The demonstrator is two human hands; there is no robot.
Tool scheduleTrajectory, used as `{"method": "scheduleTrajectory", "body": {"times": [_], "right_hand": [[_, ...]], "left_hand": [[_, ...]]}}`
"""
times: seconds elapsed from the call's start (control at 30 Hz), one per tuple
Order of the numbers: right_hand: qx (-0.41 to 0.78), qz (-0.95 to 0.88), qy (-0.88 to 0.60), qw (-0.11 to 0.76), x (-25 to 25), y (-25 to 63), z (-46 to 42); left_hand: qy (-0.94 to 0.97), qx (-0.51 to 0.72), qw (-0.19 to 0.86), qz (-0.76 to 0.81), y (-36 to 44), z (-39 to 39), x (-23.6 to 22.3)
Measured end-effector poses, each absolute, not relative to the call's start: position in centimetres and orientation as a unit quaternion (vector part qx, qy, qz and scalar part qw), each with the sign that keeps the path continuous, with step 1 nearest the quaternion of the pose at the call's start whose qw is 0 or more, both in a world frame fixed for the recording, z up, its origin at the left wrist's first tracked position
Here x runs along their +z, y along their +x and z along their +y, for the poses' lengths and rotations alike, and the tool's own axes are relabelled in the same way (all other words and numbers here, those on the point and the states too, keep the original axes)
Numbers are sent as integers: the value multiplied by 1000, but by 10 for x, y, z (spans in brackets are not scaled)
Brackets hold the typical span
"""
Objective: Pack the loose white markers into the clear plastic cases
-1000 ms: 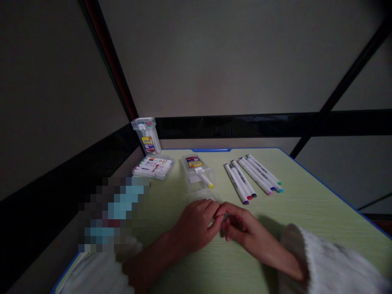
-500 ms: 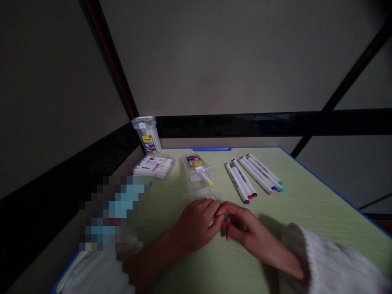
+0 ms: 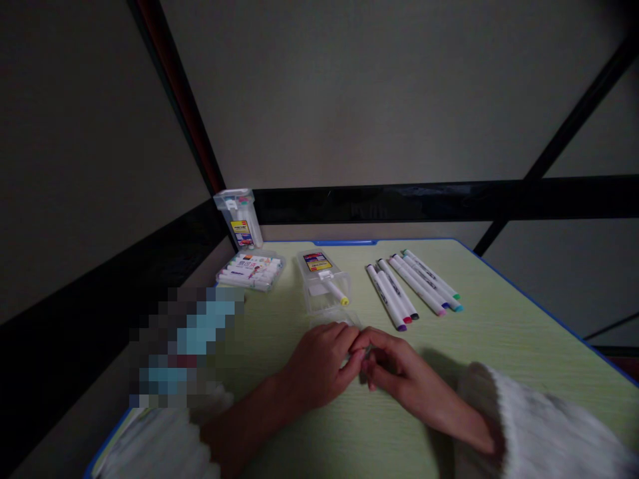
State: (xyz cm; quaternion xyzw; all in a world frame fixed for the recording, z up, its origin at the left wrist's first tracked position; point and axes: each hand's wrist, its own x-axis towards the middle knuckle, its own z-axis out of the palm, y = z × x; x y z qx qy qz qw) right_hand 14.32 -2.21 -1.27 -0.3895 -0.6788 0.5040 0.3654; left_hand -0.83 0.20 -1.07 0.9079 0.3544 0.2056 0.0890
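Left hand (image 3: 324,366), right hand (image 3: 402,372) together, touching; grip unclear. Clear boxy plastic case (image 3: 315,279) at 11 o'clock; slim white plastic markers (image 3: 417,285), 1 o'clock.

7 loose markers (image 3: 416,286) and 3 cases (image 3: 317,261) show.

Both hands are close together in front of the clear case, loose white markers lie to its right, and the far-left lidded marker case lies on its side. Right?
Not quite: in the head view, the far-left lidded marker case stands upright. The left hand and right hand are close together in front of the clear case, and loose white markers lie to its right.
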Motion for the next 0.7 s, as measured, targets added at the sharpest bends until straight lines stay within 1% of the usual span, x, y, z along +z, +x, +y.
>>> {"method": "scheduleTrajectory", "body": {"times": [0.57, 0.7], "right_hand": [[486, -687, -394, 369, -11, 143, -22], [470, -697, -407, 359, -11, 144, -23]], "left_hand": [[908, 221, 83, 346, -9, 3, -11], [904, 247, 90, 337, -11, 3, -9]]}}
